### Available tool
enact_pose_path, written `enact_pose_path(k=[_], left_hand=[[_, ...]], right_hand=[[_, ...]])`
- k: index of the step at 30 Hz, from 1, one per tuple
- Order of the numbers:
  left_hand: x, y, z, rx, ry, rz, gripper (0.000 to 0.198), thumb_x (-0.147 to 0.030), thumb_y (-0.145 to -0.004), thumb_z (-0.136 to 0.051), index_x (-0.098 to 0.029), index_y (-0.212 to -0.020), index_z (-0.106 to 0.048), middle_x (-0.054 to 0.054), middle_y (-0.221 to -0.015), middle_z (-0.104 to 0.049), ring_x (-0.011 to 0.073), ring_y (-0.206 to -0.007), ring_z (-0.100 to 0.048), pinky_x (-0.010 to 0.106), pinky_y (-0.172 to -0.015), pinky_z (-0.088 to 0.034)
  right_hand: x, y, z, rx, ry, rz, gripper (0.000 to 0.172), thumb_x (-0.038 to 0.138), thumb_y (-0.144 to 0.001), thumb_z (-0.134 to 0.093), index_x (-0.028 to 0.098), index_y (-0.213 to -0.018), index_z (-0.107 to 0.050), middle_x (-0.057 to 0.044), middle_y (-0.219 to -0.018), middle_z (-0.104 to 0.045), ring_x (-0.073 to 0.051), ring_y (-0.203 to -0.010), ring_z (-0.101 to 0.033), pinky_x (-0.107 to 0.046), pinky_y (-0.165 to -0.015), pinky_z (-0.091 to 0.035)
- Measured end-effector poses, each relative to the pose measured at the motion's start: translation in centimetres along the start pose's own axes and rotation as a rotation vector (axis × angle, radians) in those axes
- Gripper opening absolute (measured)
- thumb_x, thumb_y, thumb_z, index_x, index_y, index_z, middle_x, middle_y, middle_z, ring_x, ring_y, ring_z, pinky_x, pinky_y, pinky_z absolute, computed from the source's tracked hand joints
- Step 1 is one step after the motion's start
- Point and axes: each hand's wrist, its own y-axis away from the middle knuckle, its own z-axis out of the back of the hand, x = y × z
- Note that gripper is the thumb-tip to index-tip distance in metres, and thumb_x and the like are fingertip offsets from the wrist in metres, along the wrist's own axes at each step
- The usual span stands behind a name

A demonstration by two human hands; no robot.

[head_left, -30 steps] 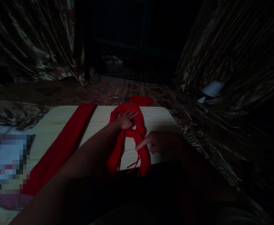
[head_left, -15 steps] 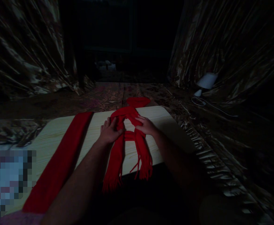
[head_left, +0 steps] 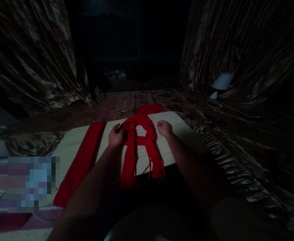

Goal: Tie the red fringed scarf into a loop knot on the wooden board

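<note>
Red scarf (head_left: 141, 140) laid in a loop on the tabletop, a hand at either side

The scarf lies on the near half of the pale tabletop (head_left: 178, 124), its loop towards the far edge and a band crossing between its two sides. Both fringed ends point near, reaching the near edge and apparently spilling over it.

The left hand (head_left: 116, 136) is at the scarf's left side, fingers partly bent; in this dim light I cannot tell whether its grip pinches the cloth or only rests against it. The right hand (head_left: 164, 128) stands just right of the loop, apart from it, fingers curled inward and seemingly holding nothing; how tightly that grip is drawn in does not show.

A long red folded cloth (head_left: 83, 164) lies flat along the left, and another red piece (head_left: 150, 108) sits beyond the far edge.

The step in hand looks like straightening the loop and its hanging ends. Any further adjustment would call for light contact on both sides, keeping the crossing band flat, since a tug on one end could pull the loop askew.
</note>
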Motion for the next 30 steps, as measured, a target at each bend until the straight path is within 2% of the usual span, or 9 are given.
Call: enact_pose_path(k=[3,10,13,15,17,21,24,27,30], left_hand=[[0.8,0.2,0.8,0.033,-0.007,-0.007,0.065,-0.031,-0.09,-0.057,-0.019,-0.15,-0.037,0.014,-0.142,-0.06,0.0232,-0.109,-0.07,0.035,-0.091,-0.057],[1.4,2.1,1.5,0.018,-0.225,-0.188,0.066,-0.031,-0.087,-0.058,-0.02,-0.15,-0.041,0.012,-0.138,-0.062,0.0264,-0.126,-0.06,0.042,-0.107,-0.047],[1.4,3.2,1.3,-0.067,-0.306,-0.429,0.057,-0.038,-0.081,-0.065,-0.022,-0.136,-0.06,0.011,-0.154,-0.045,0.032,-0.141,-0.043,0.049,-0.116,-0.038],[1.8,3.6,1.1,0.0,-0.394,-0.629,0.051,-0.044,-0.083,-0.064,-0.024,-0.13,-0.067,0.009,-0.157,-0.041,0.0339,-0.144,-0.037,0.052,-0.118,-0.033],[2.4,3.5,0.9,0.131,-0.475,-0.729,0.052,-0.049,-0.088,-0.058,-0.024,-0.133,-0.065,0.01,-0.152,-0.047,0.0333,-0.143,-0.039,0.053,-0.119,-0.031],[3.5,1.6,0.2,0.252,-0.572,-0.677,0.06,-0.049,-0.094,-0.046,-0.017,-0.144,-0.055,0.013,-0.15,-0.051,0.0328,-0.146,-0.036,0.053,-0.12,-0.03],[3.6,-0.4,-0.3,0.254,-0.586,-0.699,0.058,-0.041,-0.096,-0.04,-0.014,-0.145,-0.054,0.014,-0.152,-0.049,0.0313,-0.149,-0.03,0.053,-0.12,-0.028],[3.4,-1.7,-0.6,0.167,-0.575,-0.746,0.054,-0.034,-0.094,-0.041,-0.012,-0.141,-0.056,0.015,-0.153,-0.047,0.031,-0.15,-0.027,0.055,-0.121,-0.024],[3.2,-1.9,-0.5,0.034,-0.521,-0.657,0.056,-0.034,-0.093,-0.046,-0.011,-0.143,-0.055,0.017,-0.152,-0.047,0.0314,-0.15,-0.026,0.053,-0.122,-0.025]], right_hand=[[-0.6,0.5,0.3,0.016,0.039,0.112,0.031,0.018,-0.085,-0.055,0.016,-0.111,-0.071,-0.007,-0.117,-0.072,-0.016,-0.106,-0.066,-0.024,-0.096,-0.046],[-0.4,3.4,1.5,-0.074,0.346,0.27,0.028,0.017,-0.087,-0.052,0.013,-0.106,-0.072,-0.013,-0.112,-0.071,-0.024,-0.109,-0.062,-0.034,-0.102,-0.043],[0.0,4.1,1.7,-0.076,0.365,0.269,0.03,0.017,-0.087,-0.054,0.015,-0.11,-0.071,-0.013,-0.113,-0.07,-0.024,-0.109,-0.062,-0.034,-0.102,-0.043],[0.3,4.5,1.7,-0.095,0.309,0.294,0.032,0.017,-0.088,-0.053,0.017,-0.115,-0.07,-0.011,-0.116,-0.07,-0.024,-0.11,-0.062,-0.033,-0.1,-0.045],[0.5,5.0,1.7,-0.118,0.219,0.374,0.033,0.021,-0.092,-0.051,0.02,-0.12,-0.068,-0.009,-0.12,-0.069,-0.022,-0.11,-0.062,-0.032,-0.099,-0.046],[0.8,6.2,1.4,-0.055,0.132,0.658,0.04,0.036,-0.093,-0.057,0.025,-0.13,-0.064,-0.006,-0.134,-0.062,-0.022,-0.117,-0.059,-0.035,-0.105,-0.044],[1.0,7.0,1.2,0.005,0.155,0.749,0.036,0.038,-0.091,-0.061,0.025,-0.124,-0.068,-0.006,-0.131,-0.064,-0.022,-0.117,-0.059,-0.036,-0.106,-0.044],[1.3,7.4,1.3,0.007,0.176,0.726,0.034,0.043,-0.092,-0.06,0.024,-0.119,-0.07,-0.007,-0.119,-0.067,-0.021,-0.111,-0.061,-0.034,-0.101,-0.046],[1.6,7.8,1.6,0.003,0.178,0.7,0.04,0.046,-0.093,-0.059,0.026,-0.127,-0.065,-0.006,-0.118,-0.066,-0.02,-0.109,-0.061,-0.031,-0.098,-0.047]])
